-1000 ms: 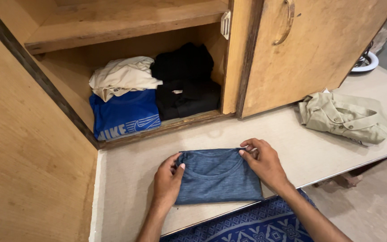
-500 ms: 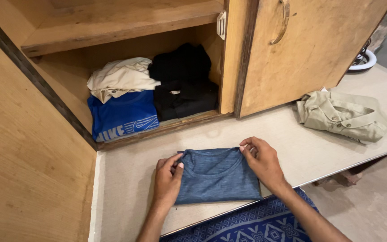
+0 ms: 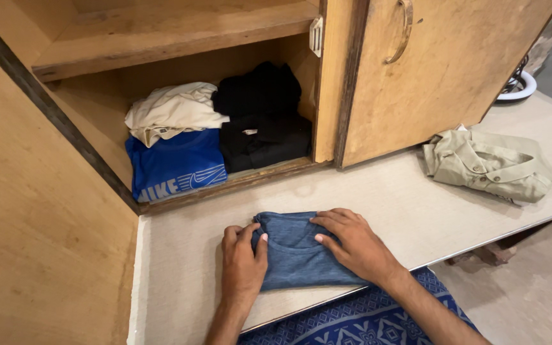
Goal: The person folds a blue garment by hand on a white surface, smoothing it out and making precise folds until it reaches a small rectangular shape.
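1. Head view, the hands: the left hand [image 3: 243,263] is lying along the left edge of a folded blue-grey T-shirt [image 3: 295,259], its thumb resting on the cloth near the neckline and its fingers loose, gripping nothing. The right hand [image 3: 351,244] is pressing flat on top of the same shirt, fingers spread and open, closing on nothing.

2. Head view, where the shirt is sitting: it is lying on the pale counter [image 3: 410,198], close to the counter's near edge, just in front of the open cupboard [image 3: 97,108]. A blue patterned cloth [image 3: 365,319] is showing below that edge.

3. Head view, the surroundings: inside the cupboard a cream garment [image 3: 172,112] is sitting on a bright blue shirt [image 3: 175,163], with a stack of black clothes [image 3: 264,121] just beside them. A folded khaki shirt [image 3: 490,165] is lying well apart to the right, near the closed cupboard door [image 3: 442,70].

4. What could go wrong, as a judgement: since neither hand is actually clasping the cloth, any sideways push is likely to be dragging the top layer and loosening the fold. The shirt is also sitting near the counter's lip, so a pull toward the body could be sliding it off.
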